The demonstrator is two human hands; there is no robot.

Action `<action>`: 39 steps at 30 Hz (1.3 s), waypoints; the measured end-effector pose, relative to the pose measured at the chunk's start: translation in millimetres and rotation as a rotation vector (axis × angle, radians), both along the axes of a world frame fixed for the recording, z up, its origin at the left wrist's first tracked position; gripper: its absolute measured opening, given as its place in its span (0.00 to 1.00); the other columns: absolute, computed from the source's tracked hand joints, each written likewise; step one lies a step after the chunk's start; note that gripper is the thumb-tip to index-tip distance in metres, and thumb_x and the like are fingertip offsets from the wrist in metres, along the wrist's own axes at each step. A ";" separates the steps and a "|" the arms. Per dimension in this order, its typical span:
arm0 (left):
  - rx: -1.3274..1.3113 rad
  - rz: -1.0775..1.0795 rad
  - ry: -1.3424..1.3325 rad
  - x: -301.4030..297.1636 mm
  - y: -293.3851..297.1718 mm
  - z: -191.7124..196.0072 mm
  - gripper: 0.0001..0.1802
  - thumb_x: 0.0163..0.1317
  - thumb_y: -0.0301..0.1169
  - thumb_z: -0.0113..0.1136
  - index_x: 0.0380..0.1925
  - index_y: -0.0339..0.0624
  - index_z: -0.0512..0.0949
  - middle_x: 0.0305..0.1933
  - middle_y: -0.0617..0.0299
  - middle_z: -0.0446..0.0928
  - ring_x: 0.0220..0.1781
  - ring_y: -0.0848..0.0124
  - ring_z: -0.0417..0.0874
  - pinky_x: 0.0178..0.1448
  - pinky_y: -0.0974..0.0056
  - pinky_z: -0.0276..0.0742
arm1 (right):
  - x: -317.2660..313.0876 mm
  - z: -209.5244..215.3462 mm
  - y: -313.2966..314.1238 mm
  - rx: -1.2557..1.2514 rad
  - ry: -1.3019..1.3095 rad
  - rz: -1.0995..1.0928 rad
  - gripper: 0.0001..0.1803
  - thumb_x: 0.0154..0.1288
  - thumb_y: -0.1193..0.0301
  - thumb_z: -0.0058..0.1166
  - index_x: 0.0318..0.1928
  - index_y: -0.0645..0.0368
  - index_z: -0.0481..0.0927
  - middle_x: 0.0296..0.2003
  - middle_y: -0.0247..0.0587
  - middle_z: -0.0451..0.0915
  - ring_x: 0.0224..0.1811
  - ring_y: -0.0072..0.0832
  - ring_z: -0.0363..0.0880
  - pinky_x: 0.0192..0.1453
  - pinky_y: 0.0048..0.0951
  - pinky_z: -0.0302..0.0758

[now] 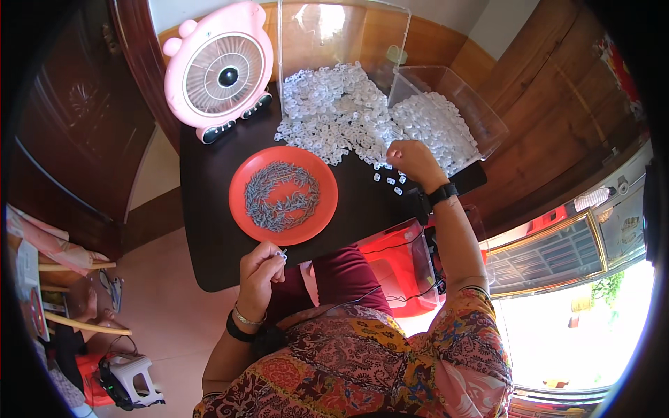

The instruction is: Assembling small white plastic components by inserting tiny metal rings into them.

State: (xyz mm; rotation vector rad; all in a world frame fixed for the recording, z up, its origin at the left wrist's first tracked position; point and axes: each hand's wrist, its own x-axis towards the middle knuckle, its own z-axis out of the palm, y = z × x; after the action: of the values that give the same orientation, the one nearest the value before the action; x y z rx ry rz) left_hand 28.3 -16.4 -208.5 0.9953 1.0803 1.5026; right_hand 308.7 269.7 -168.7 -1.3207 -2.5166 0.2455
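Note:
My left hand [259, 273] is closed at the table's front edge, just below the orange-red plate [326, 209]. Between its thumb and finger is a small white plastic piece [281, 255]. On the plate lie many small grey screw-like pins [268, 202], spread in a rough ring. To the right, my right hand [415, 161] is curled closed beside the heap of small white plastic pieces [341, 115]; whatever its fingers hold is hidden. A few loose white pieces [389, 181] lie on the dark tabletop just left of that wrist.
A clear plastic box [493, 132] full of white pieces stands at the back right. Behind the heap rises another clear container [341, 28]. A pink fan [226, 73] stands at the back left of the dark table [209, 244]. Below the table's right side is a red bin [397, 258].

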 end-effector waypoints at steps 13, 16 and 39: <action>0.000 0.010 -0.001 0.0 -0.7 -0.3 0.08 0.61 0.23 0.48 0.23 0.35 0.69 0.15 0.69 0.62 0.17 0.81 0.60 0.23 0.73 0.58 | -2.4 1.4 4.0 0.049 0.090 0.039 0.10 0.52 0.69 0.53 0.35 0.56 0.82 0.31 0.48 0.82 0.36 0.43 0.81 0.43 0.39 0.76; -0.008 0.007 0.009 0.5 -1.1 0.5 0.08 0.61 0.24 0.48 0.23 0.35 0.69 0.15 0.69 0.62 0.17 0.80 0.61 0.23 0.73 0.58 | -5.8 -3.3 7.4 0.010 0.051 0.046 0.10 0.51 0.70 0.52 0.34 0.55 0.82 0.32 0.47 0.82 0.37 0.44 0.81 0.45 0.40 0.76; 0.076 0.031 0.163 22.1 19.5 42.5 0.09 0.64 0.28 0.51 0.26 0.35 0.72 0.17 0.70 0.65 0.19 0.83 0.63 0.24 0.75 0.58 | -67.6 45.6 -140.2 -0.709 1.022 0.264 0.12 0.64 0.78 0.56 0.48 0.61 0.78 0.37 0.27 0.79 0.37 0.13 0.73 0.42 0.16 0.69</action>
State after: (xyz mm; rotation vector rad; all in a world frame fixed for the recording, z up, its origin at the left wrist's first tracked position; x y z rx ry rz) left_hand 50.3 3.1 -166.1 1.1752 1.1642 1.5171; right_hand 241.1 129.5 -123.1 -0.6877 -1.6986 1.5237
